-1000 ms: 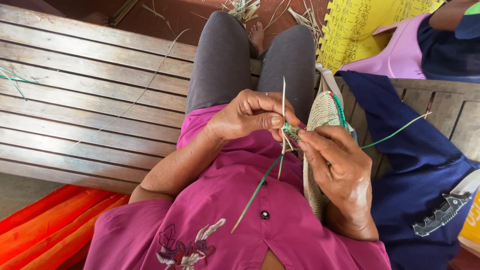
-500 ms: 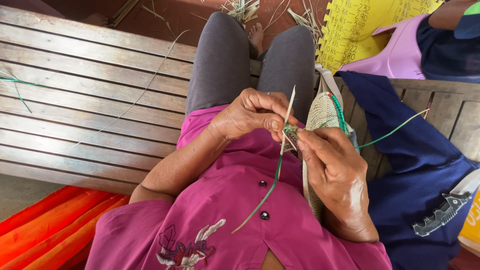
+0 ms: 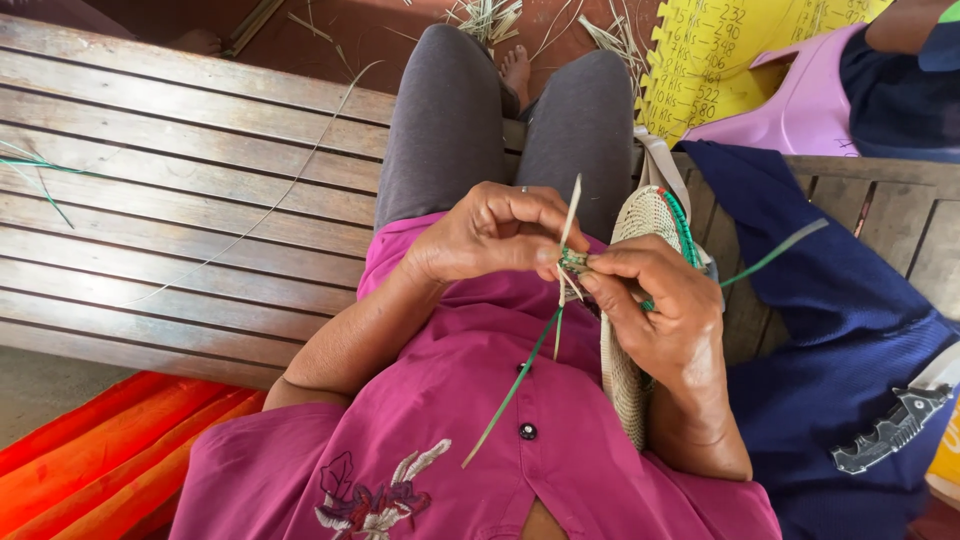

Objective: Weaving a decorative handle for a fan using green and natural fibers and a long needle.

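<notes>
Far left: an orange striped cloth [image 3: 90, 450] lies below the edge of the brown slatted wooden tabletop [image 3: 180, 200], on which a loose thin green strand [image 3: 40, 170] rests.

Centre: the person sits on the tabletop in a magenta buttoned shirt [image 3: 420, 440] and grey trousers [image 3: 450, 110]. The left hand [image 3: 495, 235] is closed, fingertips pinched on a small green-and-tan woven knot of fibre [image 3: 573, 262] held over the lap. A pale straw strip [image 3: 568, 215] rises upright from the knot; a long green fibre strip [image 3: 515, 385] trails down from it across the shirt.

Right of centre: the right hand [image 3: 660, 310] is closed, thumb and forefinger also pinched on the knot, so both hands meet there. Behind this hand stands a flat oval woven tan piece with a green edge [image 3: 640, 225], on edge against the lap.

Far right: a dark blue cloth [image 3: 850, 330] covers the tabletop; a yellow foam mat [image 3: 720, 50] lies beyond.
</notes>
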